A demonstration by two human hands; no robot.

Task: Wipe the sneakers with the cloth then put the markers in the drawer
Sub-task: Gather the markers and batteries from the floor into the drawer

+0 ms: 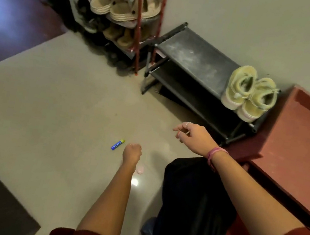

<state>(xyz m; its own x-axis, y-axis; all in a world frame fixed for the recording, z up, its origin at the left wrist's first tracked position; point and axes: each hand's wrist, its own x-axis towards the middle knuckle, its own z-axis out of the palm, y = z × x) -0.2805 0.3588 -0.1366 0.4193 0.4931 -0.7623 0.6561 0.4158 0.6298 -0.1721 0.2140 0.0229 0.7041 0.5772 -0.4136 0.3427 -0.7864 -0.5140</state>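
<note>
The left hand reaches down toward the floor with its fingers curled under; whether it holds anything cannot be told from here. Just beside its fingertips, to the left, a blue marker with a yellow cap lies on the floor, apart from the hand. Close by the left wrist on the other side sits a small pale pink round thing, partly hidden by the arm. The right hand hovers above the floor, fingers loosely spread and relaxed, holding nothing; a ring shows on one finger and a pink band wraps the wrist. Beyond the right hand stands a low black shoe rack, and on the right end of its top shelf a pair of pale yellow sneakers stands side by side, touching. Farther off, beyond the left hand, a taller rack holds many sandals and shoes. To the right of the right arm runs a reddish-brown bench.
</note>
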